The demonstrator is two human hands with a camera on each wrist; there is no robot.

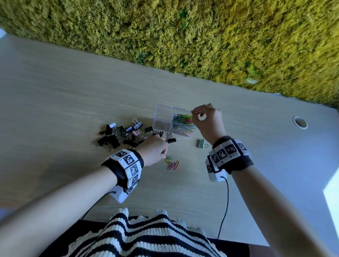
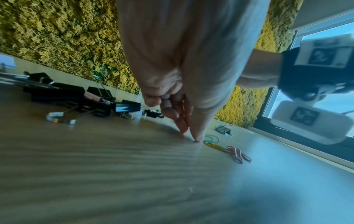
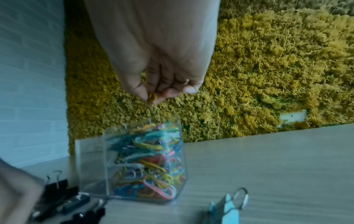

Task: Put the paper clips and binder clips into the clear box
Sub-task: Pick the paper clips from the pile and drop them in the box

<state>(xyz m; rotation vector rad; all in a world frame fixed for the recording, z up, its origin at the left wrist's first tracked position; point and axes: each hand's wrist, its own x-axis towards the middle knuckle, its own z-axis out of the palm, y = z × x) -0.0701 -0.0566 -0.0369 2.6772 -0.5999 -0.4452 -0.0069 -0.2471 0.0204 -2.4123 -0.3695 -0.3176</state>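
The clear box [image 1: 161, 121] [image 3: 91, 163] stands mid-table; its right compartment holds several coloured paper clips [image 1: 184, 121] [image 3: 149, 159]. My right hand [image 1: 193, 112] [image 3: 152, 98] hovers just above that compartment and pinches a yellow paper clip [image 3: 152, 96]. My left hand [image 1: 165, 157] [image 2: 189, 137] has thumb and forefinger tips down on the table, right beside a green paper clip [image 1: 168, 158] [image 2: 211, 138]. Whether they grip it is unclear. More loose paper clips [image 1: 173, 165] [image 2: 237, 154] lie just to its right. A pile of black binder clips [image 1: 122, 135] [image 2: 63, 92] lies left of the box.
A single black binder clip [image 1: 171, 139] lies in front of the box and a silver-green one [image 1: 202, 143] [image 3: 228, 209] nearer my right wrist. A moss wall [image 1: 219, 37] runs behind the wooden table [image 1: 64, 94]. A cable hole [image 1: 300, 122] is at the right.
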